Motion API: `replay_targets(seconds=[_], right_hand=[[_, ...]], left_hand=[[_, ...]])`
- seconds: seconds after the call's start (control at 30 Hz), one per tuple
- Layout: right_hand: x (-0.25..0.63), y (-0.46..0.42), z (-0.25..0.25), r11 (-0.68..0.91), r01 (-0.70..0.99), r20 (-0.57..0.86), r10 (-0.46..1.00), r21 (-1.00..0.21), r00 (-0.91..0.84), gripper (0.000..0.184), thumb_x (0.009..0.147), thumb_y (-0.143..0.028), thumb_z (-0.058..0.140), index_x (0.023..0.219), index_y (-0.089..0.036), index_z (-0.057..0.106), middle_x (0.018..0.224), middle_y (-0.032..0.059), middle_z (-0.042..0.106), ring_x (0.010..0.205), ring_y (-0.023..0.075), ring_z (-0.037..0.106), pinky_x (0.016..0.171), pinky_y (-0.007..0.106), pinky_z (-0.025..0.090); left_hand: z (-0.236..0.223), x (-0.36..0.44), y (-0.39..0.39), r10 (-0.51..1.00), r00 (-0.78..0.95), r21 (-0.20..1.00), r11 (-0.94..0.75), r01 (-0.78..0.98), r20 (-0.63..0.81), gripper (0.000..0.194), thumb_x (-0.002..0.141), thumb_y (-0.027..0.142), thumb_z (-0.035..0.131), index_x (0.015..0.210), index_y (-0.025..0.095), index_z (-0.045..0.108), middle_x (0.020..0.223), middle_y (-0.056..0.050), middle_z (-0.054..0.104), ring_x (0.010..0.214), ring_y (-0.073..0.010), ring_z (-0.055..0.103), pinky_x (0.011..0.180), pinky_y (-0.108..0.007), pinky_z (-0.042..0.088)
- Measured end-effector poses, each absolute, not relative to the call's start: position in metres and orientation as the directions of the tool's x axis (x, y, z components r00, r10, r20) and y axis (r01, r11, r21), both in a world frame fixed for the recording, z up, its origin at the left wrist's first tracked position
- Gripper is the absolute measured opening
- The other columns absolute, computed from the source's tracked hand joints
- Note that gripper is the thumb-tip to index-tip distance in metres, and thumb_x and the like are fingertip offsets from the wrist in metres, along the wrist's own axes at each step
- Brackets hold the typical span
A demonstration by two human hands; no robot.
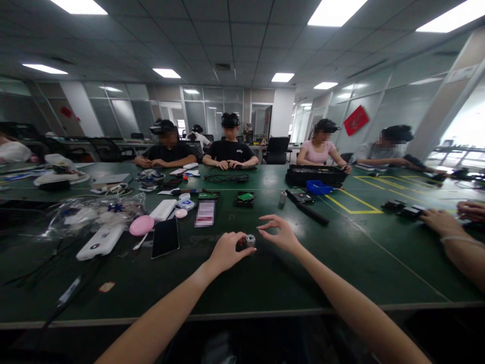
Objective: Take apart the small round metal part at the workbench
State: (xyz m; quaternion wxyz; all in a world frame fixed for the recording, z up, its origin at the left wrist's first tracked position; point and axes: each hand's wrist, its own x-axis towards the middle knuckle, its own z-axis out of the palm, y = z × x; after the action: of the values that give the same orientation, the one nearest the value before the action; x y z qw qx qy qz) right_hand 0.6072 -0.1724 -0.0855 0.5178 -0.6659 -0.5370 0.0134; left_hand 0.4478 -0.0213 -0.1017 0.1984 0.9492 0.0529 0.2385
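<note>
Near the front middle of the green table (288, 283), my left hand (229, 250) has its thumb and fingers closed around a small silver metal cylinder (250, 239). The cylinder is upright, and dark holes show in its top face. My right hand (279, 233) hovers just to its right, thumb and fingers apart with nothing between them. A second small metal cylinder (283, 197) stands farther back, beyond my right hand. Behind my left hand lie a phone with a lit screen (205, 213) and a green circuit board on a dark base (244, 198).
At left are a dark phone (165, 238), a white power bank (101, 241), a pink disc (141, 225) and clear plastic bags (109, 210). Back right hold a blue tray (319, 187), a black bar (312, 214) and a black case (316, 176). Several people sit around; a co-worker's hand (439, 222) is at right.
</note>
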Motion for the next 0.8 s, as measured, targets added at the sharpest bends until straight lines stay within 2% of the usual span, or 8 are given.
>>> replay_targets(seconds=[0.13, 0.27, 0.47, 0.8], right_hand=[[0.626, -0.176, -0.095, 0.043, 0.693, 0.337, 0.895, -0.719, 0.294, 0.044, 0.069, -0.020, 0.070, 0.112, -0.019, 0.060, 0.084, 0.0033, 0.075, 0.086, 0.0219, 0.070, 0.097, 0.043, 0.042], [0.631, -0.176, -0.100, 0.022, 0.642, 0.223, 0.946, -0.767, 0.234, 0.046, 0.069, -0.020, 0.069, 0.113, -0.017, 0.060, 0.086, 0.0042, 0.074, 0.083, 0.0204, 0.070, 0.089, 0.039, 0.048], [0.633, -0.179, -0.093, 0.050, 0.676, 0.240, 0.952, -0.735, 0.191, 0.051, 0.066, -0.016, 0.069, 0.116, -0.018, 0.058, 0.088, 0.0034, 0.073, 0.088, 0.0198, 0.068, 0.094, 0.040, 0.045], [0.637, -0.177, -0.099, 0.019, 0.696, 0.235, 0.948, -0.717, 0.216, 0.052, 0.065, -0.019, 0.071, 0.116, -0.018, 0.058, 0.079, 0.0006, 0.073, 0.081, 0.0184, 0.068, 0.089, 0.036, 0.046]], left_hand=[[-0.101, 0.447, -0.021, 0.195, 0.881, 0.410, -0.912, 0.001, 0.431, 0.037, 0.079, 0.055, 0.061, 0.097, 0.023, 0.064, 0.084, -0.002, 0.066, 0.078, -0.0196, 0.059, 0.073, -0.029, 0.042], [-0.101, 0.447, -0.022, 0.192, 0.882, 0.408, -0.913, -0.001, 0.431, 0.039, 0.079, 0.057, 0.060, 0.096, 0.022, 0.064, 0.084, -0.002, 0.066, 0.078, -0.0200, 0.059, 0.074, -0.029, 0.042], [-0.099, 0.446, -0.023, 0.200, 0.885, 0.409, -0.913, 0.012, 0.420, 0.039, 0.079, 0.057, 0.060, 0.096, 0.022, 0.065, 0.086, -0.003, 0.066, 0.080, -0.0210, 0.060, 0.073, -0.030, 0.043], [-0.101, 0.447, -0.022, 0.199, 0.882, 0.396, -0.918, 0.015, 0.427, 0.039, 0.079, 0.057, 0.060, 0.096, 0.022, 0.064, 0.085, -0.003, 0.066, 0.079, -0.0209, 0.060, 0.072, -0.029, 0.042]])
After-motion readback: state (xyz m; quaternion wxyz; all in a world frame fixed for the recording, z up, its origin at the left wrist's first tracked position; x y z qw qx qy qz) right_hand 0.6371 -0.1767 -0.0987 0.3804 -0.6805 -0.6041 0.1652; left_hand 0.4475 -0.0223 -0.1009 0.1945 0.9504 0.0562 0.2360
